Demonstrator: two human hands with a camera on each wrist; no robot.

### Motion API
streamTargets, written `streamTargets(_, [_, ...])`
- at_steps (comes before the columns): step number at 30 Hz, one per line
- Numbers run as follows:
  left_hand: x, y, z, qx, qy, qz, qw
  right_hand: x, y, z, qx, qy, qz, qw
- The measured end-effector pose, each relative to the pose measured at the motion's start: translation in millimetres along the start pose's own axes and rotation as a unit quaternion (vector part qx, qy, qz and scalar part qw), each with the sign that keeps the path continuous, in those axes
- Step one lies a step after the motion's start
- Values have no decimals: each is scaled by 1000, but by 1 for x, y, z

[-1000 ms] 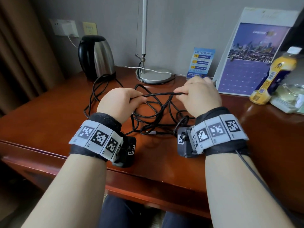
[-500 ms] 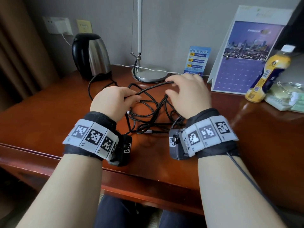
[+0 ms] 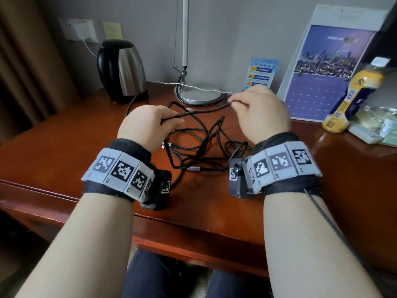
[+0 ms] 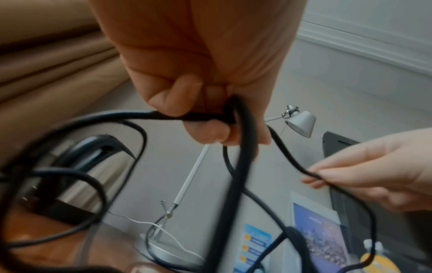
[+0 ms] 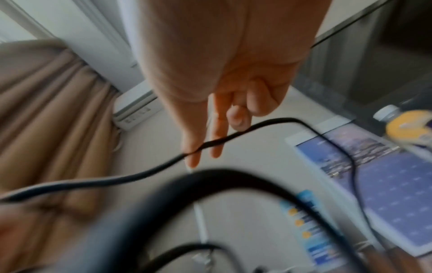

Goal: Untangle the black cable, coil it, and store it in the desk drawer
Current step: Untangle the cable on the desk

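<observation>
A black braided cable (image 3: 199, 145) lies in a tangle of loops on the wooden desk (image 3: 64, 147), between my two hands. My left hand (image 3: 148, 125) holds a doubled strand of the cable (image 4: 201, 117) in curled fingers, lifted above the desk. My right hand (image 3: 257, 108) pinches the same strand (image 4: 311, 173) between thumb and fingertips, farther back and to the right. In the blurred right wrist view the cable (image 5: 210, 143) crosses my right fingers (image 5: 216, 136). A silver plug (image 3: 194, 168) rests near the desk's front. No drawer is visible.
A black and steel kettle (image 3: 120, 69) stands at the back left. A silver lamp base (image 3: 199, 94) with a white wire sits behind the tangle. A blue card (image 3: 261, 74), a calendar (image 3: 322, 69), a yellow bottle (image 3: 352, 97) and a plastic bag (image 3: 378, 123) are at the right.
My right hand let the strand go, reached farther back, and now pinches it there, raised. The left hand kept its hold and barely moved. The span between my hands has grown.
</observation>
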State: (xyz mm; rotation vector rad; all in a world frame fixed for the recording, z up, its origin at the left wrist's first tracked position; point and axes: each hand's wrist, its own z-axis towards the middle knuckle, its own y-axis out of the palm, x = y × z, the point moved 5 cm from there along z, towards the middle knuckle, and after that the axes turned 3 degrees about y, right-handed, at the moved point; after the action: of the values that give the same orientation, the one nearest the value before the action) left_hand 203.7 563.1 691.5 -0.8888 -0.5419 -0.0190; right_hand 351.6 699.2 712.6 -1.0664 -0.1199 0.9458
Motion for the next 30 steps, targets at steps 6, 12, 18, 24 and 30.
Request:
streamTargets(6, [20,5,11,-19,48,-2,999,-36,27,-2,-96,-87,-29,991])
streamTargets(12, [-3,-4,3,7,-3,-2,1000,-7,-2,9,-50,8,-21,998])
streamTargets(18, [8,0,5,4,5,-16,1000,-40,13,0,-90,-91,-18,992])
streamTargets(24, [11,0,3,-2,6,-41,999,-24,-3,9,-16,-12,84,996])
streamTargets(30, [18,2,8,-7,15,-34,999,-26,-3,4,4,-13,20,1000])
